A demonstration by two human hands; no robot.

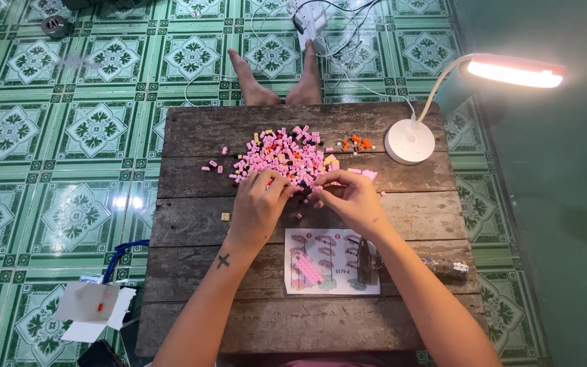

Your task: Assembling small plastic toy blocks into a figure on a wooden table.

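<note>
Barely started: pink brick pile [283, 158] sits at 12 o'clock on the bench [185, 224], mostly loose. Left hand [258, 207] and right hand [352, 198] each pinch small bricks at its edge; instruction sheet [331, 261] at 6.

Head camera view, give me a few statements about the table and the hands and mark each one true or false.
1. Both hands, left hand and right hand, are at the near edge of the pile of small pink bricks. True.
2. The desk lamp is switched off. False: its head glows brightly.
3. A printed instruction sheet lies on the wooden table, nearer the person than the pile. True.
4. The small orange pieces lie left of the pink pile. False: they lie to its right, near the lamp base.
5. The floor is plain grey concrete. False: it has green patterned tiles.
</note>
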